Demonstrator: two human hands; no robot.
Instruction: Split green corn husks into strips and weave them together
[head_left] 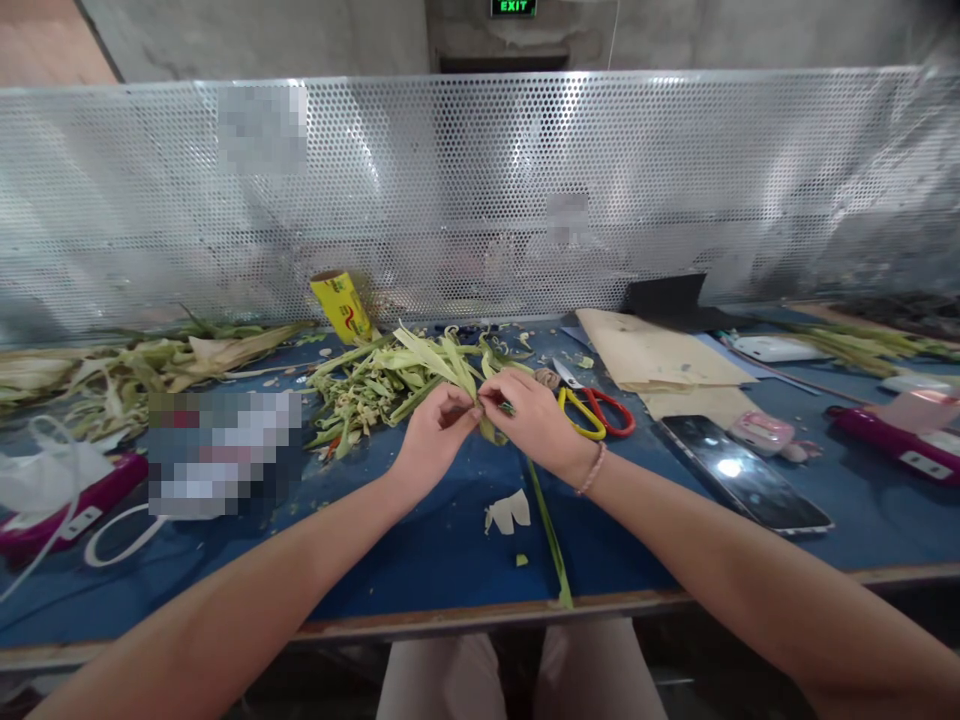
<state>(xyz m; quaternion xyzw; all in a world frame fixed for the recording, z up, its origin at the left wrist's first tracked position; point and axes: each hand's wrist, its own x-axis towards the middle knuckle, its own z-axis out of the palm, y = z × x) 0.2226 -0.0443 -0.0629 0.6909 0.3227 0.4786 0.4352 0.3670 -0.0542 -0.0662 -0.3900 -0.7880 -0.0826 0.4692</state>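
My left hand [435, 435] and my right hand [529, 415] meet over the middle of the blue table, thumbs and fingers pinched together. Between them is a pale green leaf strip [436, 355] that looks like corn husk, its broad end pointing up and left. The exact spot where the fingertips grip is partly hidden. Behind and left of my left hand lies a heap of short green leaf pieces [360, 385]. Just right of my right hand rest scissors [600, 412] with one red and one yellow handle. A narrow green strip [551, 545] runs toward the table's front edge.
A yellow tube [343, 307] stands tilted by the perforated metal screen [480, 180]. To the right are brown paper [656, 350], a phone [742, 475] and a purple power strip [892, 440]. Long leaves [165, 375] lie left; white scraps [508, 513] are near the front.
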